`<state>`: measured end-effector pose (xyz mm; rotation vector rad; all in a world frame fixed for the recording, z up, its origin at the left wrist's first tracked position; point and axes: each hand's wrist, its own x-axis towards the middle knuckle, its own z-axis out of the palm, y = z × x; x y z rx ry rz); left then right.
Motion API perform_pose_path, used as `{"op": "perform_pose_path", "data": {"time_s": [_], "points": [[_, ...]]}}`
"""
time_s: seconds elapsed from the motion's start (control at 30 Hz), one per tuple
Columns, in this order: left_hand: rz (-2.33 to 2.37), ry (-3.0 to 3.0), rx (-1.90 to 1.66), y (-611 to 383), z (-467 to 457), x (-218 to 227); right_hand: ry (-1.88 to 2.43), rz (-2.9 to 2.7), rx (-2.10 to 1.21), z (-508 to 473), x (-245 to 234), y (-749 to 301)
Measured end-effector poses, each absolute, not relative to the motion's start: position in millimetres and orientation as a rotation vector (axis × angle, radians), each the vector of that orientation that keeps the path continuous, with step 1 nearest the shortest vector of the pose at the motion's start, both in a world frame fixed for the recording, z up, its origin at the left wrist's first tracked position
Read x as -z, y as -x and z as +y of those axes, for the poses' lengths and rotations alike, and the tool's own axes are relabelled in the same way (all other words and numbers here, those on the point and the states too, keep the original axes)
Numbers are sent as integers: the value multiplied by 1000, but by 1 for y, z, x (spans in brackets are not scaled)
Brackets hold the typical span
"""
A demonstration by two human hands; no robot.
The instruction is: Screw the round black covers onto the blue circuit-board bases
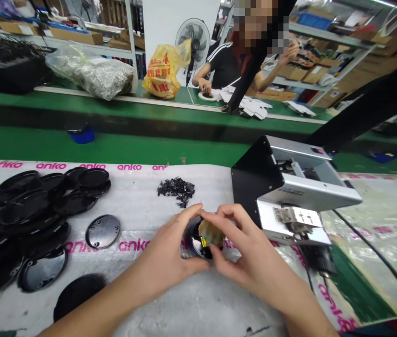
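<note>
Between my two hands is a round dark housing (pixel 198 244) with a shiny blue-black inside. My left hand (pixel 173 245) curls around its left side, thumb low and fingers over the far rim. A tan, roughly round piece (pixel 209 232) with a small yellow patch sits tilted in or over the housing. My right hand (pixel 242 241) pinches that tan piece from the right with thumb and fingers. Just beyond my hands lies a pile of small black parts (pixel 177 188). Nearest on the left is a single round black cover (pixel 103 231), lying with its inside up.
Many round black covers (pixel 25 206) are heaped at the left. A silver and black machine (pixel 299 182) stands at the right, its cable running down. Behind are a green conveyor (pixel 131 145), a yellow bag (pixel 165 70), a clear bag (pixel 93 70) and a co-worker (pixel 231 61) handling white pieces.
</note>
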<state>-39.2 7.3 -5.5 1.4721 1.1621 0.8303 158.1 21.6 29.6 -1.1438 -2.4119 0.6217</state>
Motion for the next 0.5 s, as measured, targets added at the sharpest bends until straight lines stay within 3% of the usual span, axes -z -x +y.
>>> {"op": "perform_pose_path", "data": {"time_s": [0.3, 0.5], "points": [[1070, -1664, -742, 44, 14, 5, 1170, -2244, -717, 17, -36, -161], [1115, -1729, -773, 51, 13, 0, 1305, -2035, -813, 0, -11, -164]]}}
